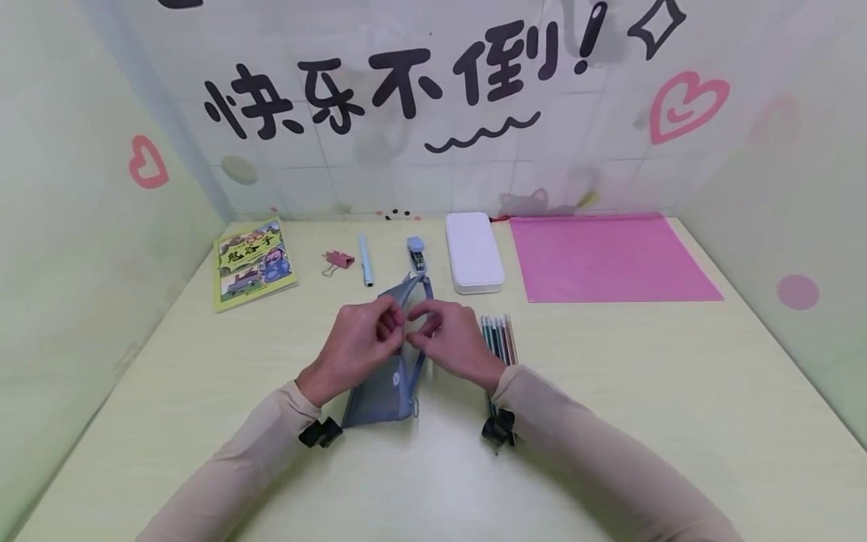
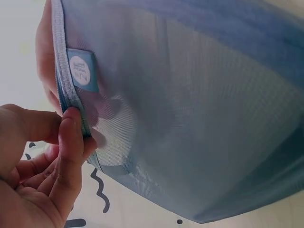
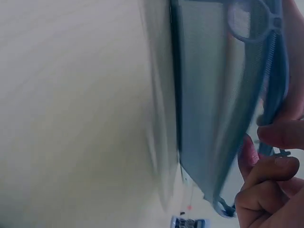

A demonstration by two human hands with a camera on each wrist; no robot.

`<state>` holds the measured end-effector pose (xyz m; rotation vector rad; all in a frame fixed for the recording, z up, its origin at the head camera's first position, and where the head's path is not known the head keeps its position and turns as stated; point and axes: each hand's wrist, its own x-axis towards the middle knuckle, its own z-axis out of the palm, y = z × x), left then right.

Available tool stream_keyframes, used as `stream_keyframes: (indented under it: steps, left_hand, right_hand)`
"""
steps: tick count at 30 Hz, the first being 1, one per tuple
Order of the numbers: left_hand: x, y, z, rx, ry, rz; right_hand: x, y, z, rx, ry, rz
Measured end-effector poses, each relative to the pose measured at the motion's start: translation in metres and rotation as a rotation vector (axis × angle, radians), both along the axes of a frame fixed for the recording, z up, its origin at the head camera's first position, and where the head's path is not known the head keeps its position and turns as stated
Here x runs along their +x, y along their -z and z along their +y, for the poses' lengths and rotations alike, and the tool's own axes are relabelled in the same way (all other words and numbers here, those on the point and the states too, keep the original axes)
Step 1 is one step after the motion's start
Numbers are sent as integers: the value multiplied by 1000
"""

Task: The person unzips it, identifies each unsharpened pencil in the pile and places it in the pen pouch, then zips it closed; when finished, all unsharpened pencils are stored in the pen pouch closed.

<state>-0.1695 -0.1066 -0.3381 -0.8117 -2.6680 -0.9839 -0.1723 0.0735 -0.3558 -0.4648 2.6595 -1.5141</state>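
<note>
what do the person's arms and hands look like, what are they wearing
The left sleeve and right sleeve are long, plain and pale beige. The left hand and right hand are gloveless. A small black left wrist piece and a similar right wrist piece show; no cables are visible.

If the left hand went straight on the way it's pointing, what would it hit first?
Most likely the right hand, directly opposite at the blue mesh pouch, though depth is hard to judge.
</note>
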Motion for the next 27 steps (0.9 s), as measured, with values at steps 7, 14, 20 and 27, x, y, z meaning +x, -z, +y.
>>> stream_keyframes:
  steps: [7, 14, 20, 27]
  left_hand:
    - [0, 1, 1, -3, 0, -5]
    - [-2, 1, 3, 0, 8, 8]
    - [-1, 1, 1, -14, -5, -14]
    - [-4, 1, 5, -14, 19, -6]
  right_hand:
    - [-2, -11, 37, 119, 36, 65]
    - [-2, -6, 72, 341, -66, -46]
    - [0, 6, 87, 442, -137, -18]
    - [1, 5, 96, 461, -212, -43]
